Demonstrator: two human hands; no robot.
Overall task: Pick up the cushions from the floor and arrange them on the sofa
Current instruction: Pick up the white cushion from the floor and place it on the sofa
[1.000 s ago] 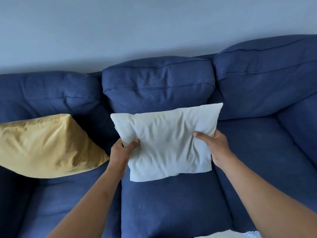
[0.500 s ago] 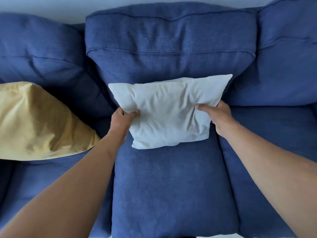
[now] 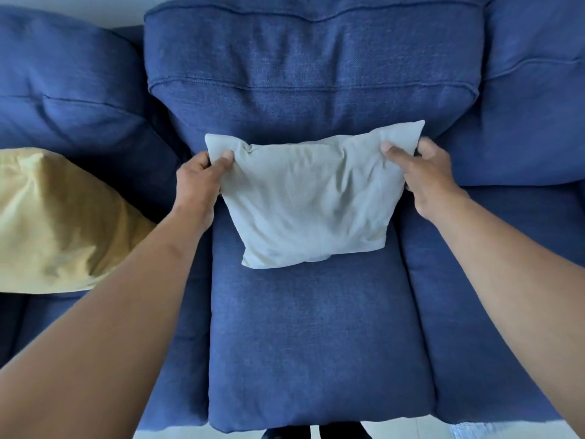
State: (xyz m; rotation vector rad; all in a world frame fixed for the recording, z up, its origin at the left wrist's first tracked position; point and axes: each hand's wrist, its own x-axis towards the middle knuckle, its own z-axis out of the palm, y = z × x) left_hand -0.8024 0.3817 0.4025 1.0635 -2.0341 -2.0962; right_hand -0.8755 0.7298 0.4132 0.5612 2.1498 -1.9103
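A white cushion (image 3: 308, 201) leans against the middle back cushion of the blue sofa (image 3: 310, 337), its lower edge resting on the middle seat. My left hand (image 3: 198, 182) pinches its upper left corner. My right hand (image 3: 424, 175) grips its upper right corner. A yellow cushion (image 3: 60, 223) lies on the left seat, against the left backrest.
The right seat (image 3: 519, 280) and right backrest (image 3: 535, 99) of the sofa carry nothing. A strip of pale floor (image 3: 411, 432) shows below the seat's front edge, with dark feet at the bottom centre. A pale wall is behind the sofa at the top left.
The white cushion has gone down and back onto the middle seat against the backrest. Both hands have shifted from its sides up to its top corners. The view has come closer.
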